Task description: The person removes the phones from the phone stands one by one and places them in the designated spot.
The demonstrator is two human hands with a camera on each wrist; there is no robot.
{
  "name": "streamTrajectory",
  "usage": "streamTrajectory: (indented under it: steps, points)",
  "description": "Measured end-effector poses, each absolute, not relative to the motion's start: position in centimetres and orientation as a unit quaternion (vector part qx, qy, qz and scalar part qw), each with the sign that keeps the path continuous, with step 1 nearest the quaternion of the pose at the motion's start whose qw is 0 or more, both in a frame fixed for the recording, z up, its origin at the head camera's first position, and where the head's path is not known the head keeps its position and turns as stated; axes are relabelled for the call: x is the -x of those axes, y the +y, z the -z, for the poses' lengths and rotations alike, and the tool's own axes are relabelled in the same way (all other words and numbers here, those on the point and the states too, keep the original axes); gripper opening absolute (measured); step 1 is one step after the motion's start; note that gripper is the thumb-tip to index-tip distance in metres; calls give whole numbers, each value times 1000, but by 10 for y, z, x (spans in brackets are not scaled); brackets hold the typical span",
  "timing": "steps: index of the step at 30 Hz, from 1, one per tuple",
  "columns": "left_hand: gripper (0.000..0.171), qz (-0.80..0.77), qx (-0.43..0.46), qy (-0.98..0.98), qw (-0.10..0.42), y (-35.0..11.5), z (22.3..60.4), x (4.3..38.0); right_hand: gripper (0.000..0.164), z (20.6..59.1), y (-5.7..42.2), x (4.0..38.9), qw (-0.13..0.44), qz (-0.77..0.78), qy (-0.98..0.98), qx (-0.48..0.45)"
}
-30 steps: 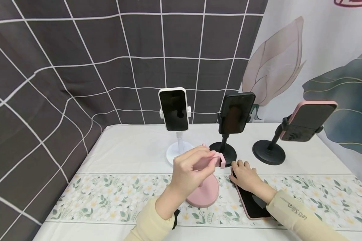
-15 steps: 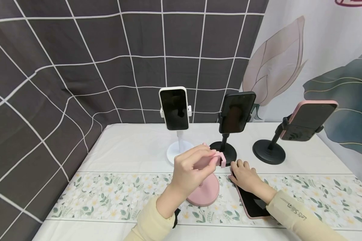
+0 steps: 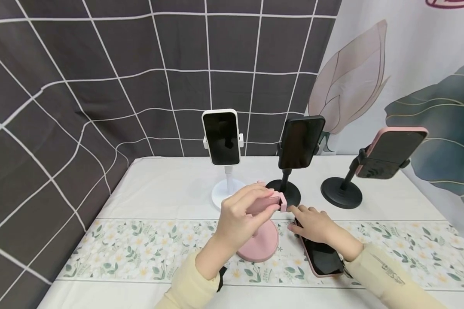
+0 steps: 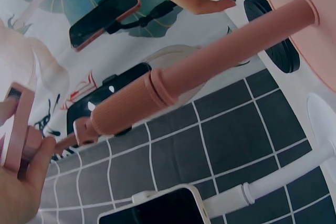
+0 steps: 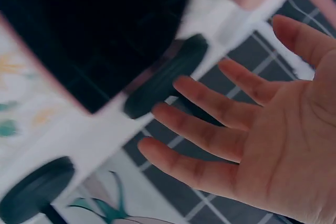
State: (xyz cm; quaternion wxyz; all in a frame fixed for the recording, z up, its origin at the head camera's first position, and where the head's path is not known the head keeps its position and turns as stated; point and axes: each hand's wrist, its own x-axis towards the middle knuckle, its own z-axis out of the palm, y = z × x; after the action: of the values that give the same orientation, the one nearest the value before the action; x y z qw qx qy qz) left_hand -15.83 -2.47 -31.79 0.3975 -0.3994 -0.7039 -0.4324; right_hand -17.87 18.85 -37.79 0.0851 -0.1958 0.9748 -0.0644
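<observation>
My left hand (image 3: 236,216) pinches the clamp of a pink phone stand (image 3: 259,245) between thumb and fingers. That stand's ribbed pole (image 4: 131,103) and its clamp (image 4: 20,129) show in the left wrist view. Over the top end of a pink-edged phone (image 3: 324,259), which lies screen up on the floral cloth, hovers my right hand (image 3: 316,226). Its fingers are spread and relaxed in the right wrist view, apart from the phone (image 5: 100,30) and holding nothing.
Behind the hands, a white stand (image 3: 229,189) holds a white phone (image 3: 221,138). A black stand (image 3: 293,195) bears a black phone (image 3: 301,143). Another black stand (image 3: 341,193) at the right carries a pink phone (image 3: 390,154). A dark gridded curtain (image 3: 232,51) hangs behind the table.
My right hand has lifted off the lying phone and shifted a little left, towards the pink stand. My left hand keeps its pinch on the clamp.
</observation>
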Motion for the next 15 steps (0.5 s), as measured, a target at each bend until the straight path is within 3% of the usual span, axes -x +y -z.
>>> streamTrajectory:
  steps: [5,8,15]
  points:
    - [31,422,420,-721,356,-32,319,158,50,356,177,166,80,69,970,219]
    - [33,423,429,-722,339,-36,320,158,49,348,169,156,47,71,966,244]
    - [33,388,470,-687,395,-42,322,167,37,343,153,140,-72,98,948,295]
